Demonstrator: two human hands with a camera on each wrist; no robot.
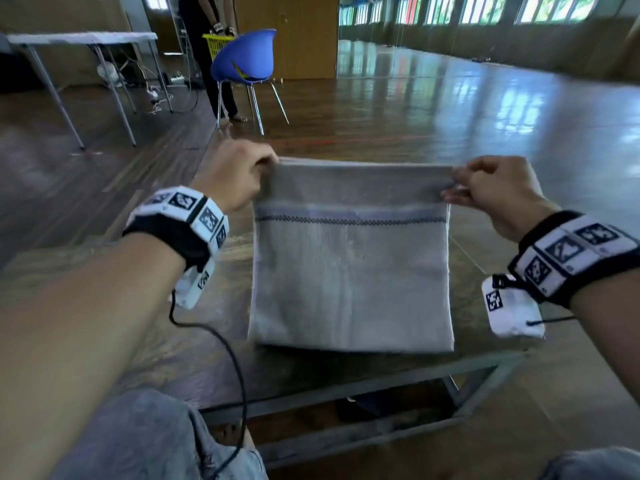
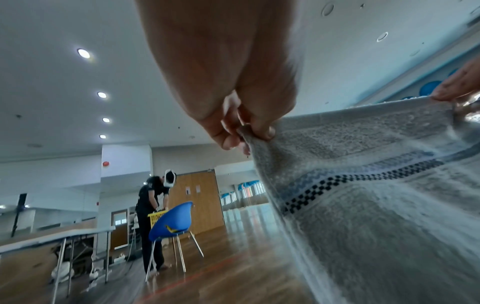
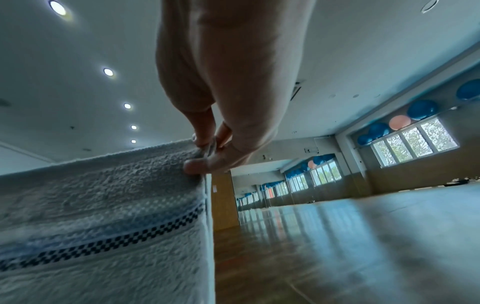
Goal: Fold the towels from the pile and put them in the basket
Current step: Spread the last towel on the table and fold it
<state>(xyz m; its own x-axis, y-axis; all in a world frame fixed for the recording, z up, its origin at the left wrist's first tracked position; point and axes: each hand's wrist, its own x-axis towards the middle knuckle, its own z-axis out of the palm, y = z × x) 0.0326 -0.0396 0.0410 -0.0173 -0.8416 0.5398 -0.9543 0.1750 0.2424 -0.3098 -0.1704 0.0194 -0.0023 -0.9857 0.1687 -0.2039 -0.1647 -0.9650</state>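
Note:
A grey towel (image 1: pixel 349 271) with a pale blue band and a dark checkered stripe hangs doubled over in front of me, above a low wooden table (image 1: pixel 398 379). My left hand (image 1: pixel 239 174) pinches its upper left corner (image 2: pixel 249 133) between thumb and fingers. At the upper right corner (image 3: pixel 205 150) my right hand (image 1: pixel 491 192) pinches the towel the same way. The top edge is stretched level between both hands. The towel (image 2: pixel 363 195) fills the right of the left wrist view, and the towel (image 3: pixel 103 216) fills the left of the right wrist view. No pile and no basket of mine are in view.
Beyond the table a blue chair (image 1: pixel 246 60) stands on the glossy wooden floor, with another person (image 2: pixel 153 205) bent over a yellow basket (image 1: pixel 216 43) behind it. A folding table (image 1: pixel 79 39) stands at the far left. Windows line the right wall.

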